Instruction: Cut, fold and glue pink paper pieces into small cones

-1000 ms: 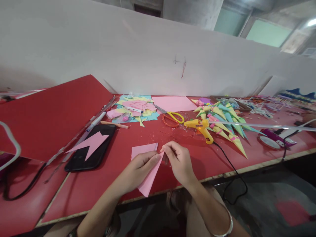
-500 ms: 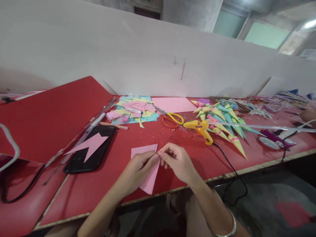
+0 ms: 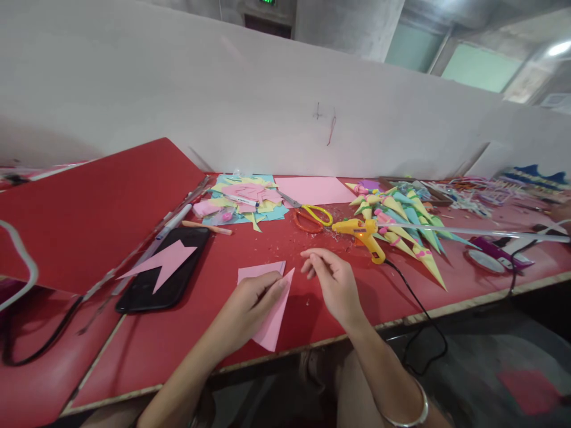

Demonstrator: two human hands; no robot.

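My left hand [image 3: 259, 297] is closed on a piece of pink paper [image 3: 275, 324], pinched between thumb and fingers. The paper's pointed tip sticks up past the thumb and its wider end hangs below the hand. Behind that hand lies more pink paper [image 3: 254, 270], flat on the red table and partly hidden by the fingers. My right hand [image 3: 332, 282] hovers just right of the paper tip, apart from it. Its fingers are loosely bent and apart, with nothing visible in them.
A yellow glue gun [image 3: 363, 235], scissors [image 3: 312, 217] and a heap of paper cones [image 3: 408, 217] lie beyond my right hand. Paper scraps [image 3: 247, 196] are piled at the back. A black phone [image 3: 178, 285] carries a pink cutout [image 3: 163, 261]. The table edge [image 3: 312, 346] runs close in front.
My right hand has let go of the paper tip and moved a little to the right, its fingers loosening. The tip now shows. My left hand has stayed in place.
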